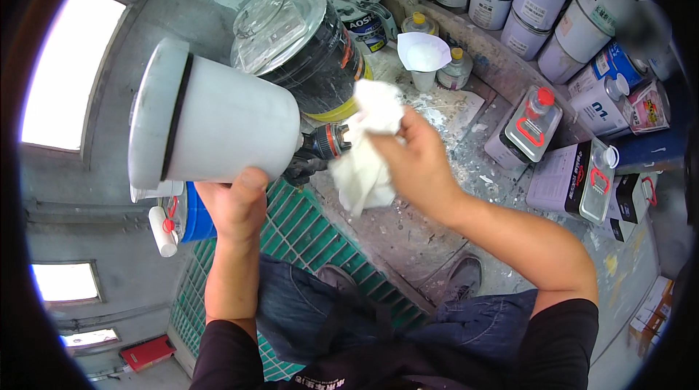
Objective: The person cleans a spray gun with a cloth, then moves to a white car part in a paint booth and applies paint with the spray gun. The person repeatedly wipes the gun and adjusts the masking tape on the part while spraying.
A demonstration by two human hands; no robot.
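The left hand (237, 204) holds the tilted white cup (233, 117) from below; to its right, the right hand (422, 161) pinches a white cloth (362, 180) near the dark nozzle (329, 141). If the left grip loosens, the cup may slip.

Passable: floor (470, 164) between right hand (416, 161) and red-capped tin (523, 132), plus the gap over the grate (280, 226) between left hand (234, 204) and cloth (364, 190). Far side's obstructed by black bucket (309, 66) behind the cup (226, 121), then paper cone (424, 52) and yellow-capped bottles (453, 73); can't tell cup-to-bucket clearance. Right is blocked by red-capped and white-capped tins (571, 182), left by blue drum (200, 217) showing past left hand.
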